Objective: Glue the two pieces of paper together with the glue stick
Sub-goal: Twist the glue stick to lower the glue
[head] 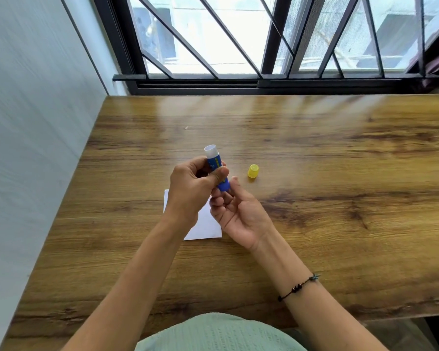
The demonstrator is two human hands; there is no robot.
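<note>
**Ana:** Left hand (190,191) is wrapped around the glue stick (217,168), thumb pressed on the blue barrel, white open end tipped up and away from the person.

**Ben:** And the right hand (238,211)?

**Ana:** Just beside it, palm up, fingers loosely curled, fingertips meeting the base of the tube. It looks set to turn the bottom, though it isn't clamped on anything.

**Ben:** Where's the paper?

**Ana:** Directly beneath both hands, lying flat on the worktop (327,173). White paper (205,224), mostly hidden by the wrists. I can't tell whether that's one sheet or two stacked.

**Ben:** Cap's off, then.

**Ana:** Yes, the yellow cap (253,171) stands on the wood a little beyond the right hand's fingertips, apart from the tube.

**Ben:** So how far along?

**Ana:** Early, I'd say. Uncapping is done. No glue shows above the white rim, so winding it up seems to be the step in hand. Spreading and pressing the pieces together are left.

**Ben:** Any brand readable?

**Ana:** Yellow markings on the blue label, but the thumb covers them and they're too small to read.
</note>
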